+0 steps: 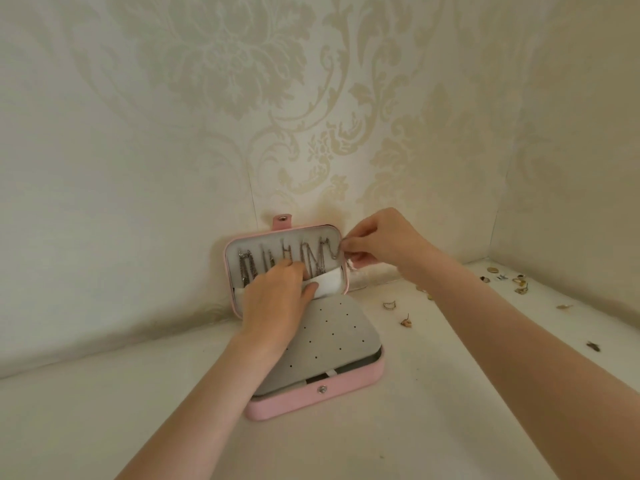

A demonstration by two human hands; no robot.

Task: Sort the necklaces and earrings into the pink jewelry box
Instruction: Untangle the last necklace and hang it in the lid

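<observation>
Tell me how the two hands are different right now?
The left hand lies low on the lid's white pocket, fingers fairly flat; the right hand is up at the lid's top corner, fingertips pinching a silver chain. The left hand holds nothing. Both touch the open lid of the pink jewelry box.

The pink jewelry box [313, 400] sits open, lid [231, 271] propped upright against the wall. Silver necklaces [284, 259] hang in a row inside the lid, ends tucked in a white pocket [329, 284]. A grey perforated earring panel [332, 337] covers the base. Earrings [406, 321] lie scattered to the right.
</observation>
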